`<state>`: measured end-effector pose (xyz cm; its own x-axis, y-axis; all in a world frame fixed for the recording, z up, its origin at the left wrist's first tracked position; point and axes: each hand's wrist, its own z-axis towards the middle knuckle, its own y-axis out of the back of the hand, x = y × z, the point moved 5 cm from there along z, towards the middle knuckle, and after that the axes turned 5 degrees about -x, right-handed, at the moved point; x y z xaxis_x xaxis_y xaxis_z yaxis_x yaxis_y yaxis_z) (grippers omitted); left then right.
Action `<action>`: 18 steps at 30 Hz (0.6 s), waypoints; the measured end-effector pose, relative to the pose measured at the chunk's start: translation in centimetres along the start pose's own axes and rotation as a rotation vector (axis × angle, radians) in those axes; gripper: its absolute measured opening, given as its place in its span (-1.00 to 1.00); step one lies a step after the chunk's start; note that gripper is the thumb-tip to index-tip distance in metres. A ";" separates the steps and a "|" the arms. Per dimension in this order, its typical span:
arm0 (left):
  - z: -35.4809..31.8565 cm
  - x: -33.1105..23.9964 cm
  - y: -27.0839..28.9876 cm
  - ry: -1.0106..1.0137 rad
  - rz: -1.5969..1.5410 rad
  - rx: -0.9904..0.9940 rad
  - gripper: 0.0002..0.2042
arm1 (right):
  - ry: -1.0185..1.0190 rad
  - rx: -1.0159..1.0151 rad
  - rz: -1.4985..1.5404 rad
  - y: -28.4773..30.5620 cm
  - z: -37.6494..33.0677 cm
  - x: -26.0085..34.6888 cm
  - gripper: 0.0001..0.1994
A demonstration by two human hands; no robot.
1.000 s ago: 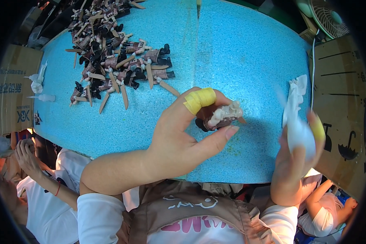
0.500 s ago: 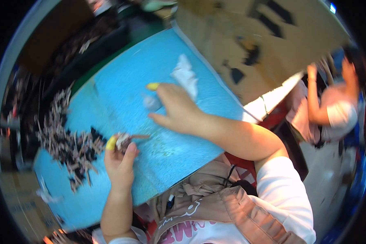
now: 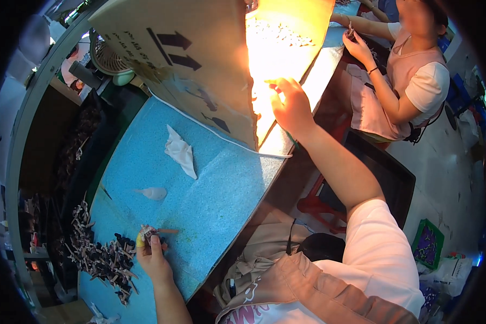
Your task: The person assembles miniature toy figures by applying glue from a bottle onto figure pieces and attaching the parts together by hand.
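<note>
Blue foam covers the work table [image 3: 216, 194], which runs away from the person toward a green frame and a small fan [image 3: 109, 56] at its far corner. At the near edge of the table the left hand [image 3: 152, 254] pinches a small dark piece with a pale end [image 3: 152, 232] between thumb and fingers, one fingertip wrapped in yellow tape; it keeps the piece low, just above the foam, probably so it stays steady. Just beside this hand, toward the left edge, lies a heap of small dark and tan parts [image 3: 100, 256].

A big cardboard sheet [image 3: 200, 65] stands tilted along the right edge of the table and cuts it off from the next bench. The right hand [image 3: 290, 105] reaches out to the edge of this cardboard with fingers spread wide; I cannot tell if it holds anything, because strong warm light washes out that place.

Near the middle of the table rest a crumpled white rag [image 3: 181, 153] and a small pale scrap [image 3: 154, 193], both well apart from the hands. Beyond the cardboard a co-worker in a pink apron [image 3: 402, 81] sits at work.
</note>
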<state>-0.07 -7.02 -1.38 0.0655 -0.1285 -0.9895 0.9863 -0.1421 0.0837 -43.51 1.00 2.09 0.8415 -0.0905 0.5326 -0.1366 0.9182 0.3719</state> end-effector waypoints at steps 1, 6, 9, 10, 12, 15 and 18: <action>0.0 -0.1 -0.1 0.007 0.010 -0.010 -0.69 | -0.130 0.230 -0.088 -1.3 0.2 -1.3 -0.79; -0.5 0.5 -0.5 0.026 -0.036 0.009 -0.67 | 0.015 0.534 -0.330 -5.4 0.6 -2.9 -0.73; -1.2 0.4 -0.8 0.103 -0.103 -0.009 -0.65 | -0.009 0.805 -0.485 -5.4 0.9 -3.6 -0.72; -1.4 0.3 -0.8 0.122 -0.132 -0.003 -0.65 | -0.058 0.855 -0.428 -4.4 1.4 -2.5 -0.75; -1.8 0.0 -0.5 0.149 -0.173 -0.026 -0.64 | 0.067 0.851 -0.469 -3.5 1.7 -1.8 -0.77; -2.4 -0.9 -1.0 0.163 -0.213 -0.016 -0.65 | 0.376 0.643 -0.418 -3.2 0.6 -3.7 -0.80; -2.2 -0.6 -1.3 0.214 -0.291 0.133 -0.67 | 0.185 0.318 0.010 -2.1 -0.3 -8.2 -0.86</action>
<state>-1.03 -4.62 -1.17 -0.1707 0.1414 -0.9751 0.9408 -0.2706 -0.2039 -50.01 -0.13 -3.29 0.9159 0.0158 0.4012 -0.2761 0.7503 0.6007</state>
